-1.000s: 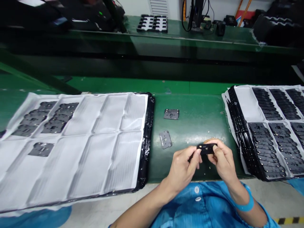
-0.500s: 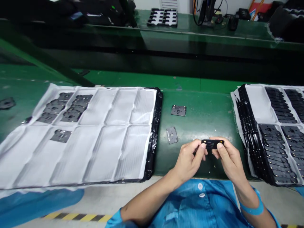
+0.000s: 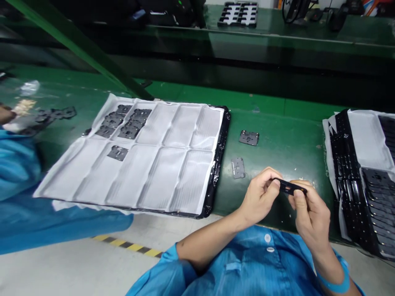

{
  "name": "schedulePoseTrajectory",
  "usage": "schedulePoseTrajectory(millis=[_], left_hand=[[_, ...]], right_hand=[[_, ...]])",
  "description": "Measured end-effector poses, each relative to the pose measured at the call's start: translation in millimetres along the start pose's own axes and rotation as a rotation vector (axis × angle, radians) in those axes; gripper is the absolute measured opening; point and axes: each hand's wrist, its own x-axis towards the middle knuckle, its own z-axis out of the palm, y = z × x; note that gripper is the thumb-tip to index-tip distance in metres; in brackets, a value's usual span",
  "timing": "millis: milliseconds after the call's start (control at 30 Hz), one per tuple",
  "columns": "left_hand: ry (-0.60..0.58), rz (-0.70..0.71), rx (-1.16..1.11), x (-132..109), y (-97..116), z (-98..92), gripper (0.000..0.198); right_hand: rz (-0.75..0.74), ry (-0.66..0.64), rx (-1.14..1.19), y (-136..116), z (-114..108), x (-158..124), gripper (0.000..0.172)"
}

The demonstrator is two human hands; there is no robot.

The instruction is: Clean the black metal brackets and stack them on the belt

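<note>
Between my two hands, above the front of the green bench [image 3: 274,154], is a small black plastic part [image 3: 289,187] with cut-outs. My left hand [image 3: 262,193] pinches its left end, thumb on top. On its right end, my right hand [image 3: 310,209] is closed with the thumb pressed on it. The part's exact kind does not show. Two flat dark grey plates lie loose on the bench to the left of my hands: one plate [image 3: 249,138] farther back, the other plate [image 3: 238,168] nearer.
A white-lined tray [image 3: 166,181] at left holds several grey plates [image 3: 118,153]. At right, stacked trays [image 3: 367,144] hold rows of dark parts. A co-worker's blue sleeve [image 3: 18,164] and hand are at far left. A green post [image 3: 83,49] slants behind the left tray.
The view has swung left, bringing a co-worker's hand and sleeve in at the left edge. Both my hands still hold the black part, now tilted down to the right.
</note>
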Motion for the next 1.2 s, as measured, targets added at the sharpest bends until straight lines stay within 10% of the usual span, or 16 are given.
schedulePoseTrajectory(millis=[567,867,1200], left_hand=[[-0.114,-0.139,-0.088,-2.3,-0.2,-3.2,0.005],[-0.221,0.081,0.416,-2.2,3.9,-38.7,0.020],[-0.051,-0.049,0.079,3.7,6.0,-15.5,0.017]], right_hand=[[0.043,0.040,0.001,-2.8,-4.5,2.3,0.021],[0.064,0.046,0.008,-3.6,-5.0,4.2,0.021],[0.086,0.025,0.116,-8.2,0.6,2.5,0.020]])
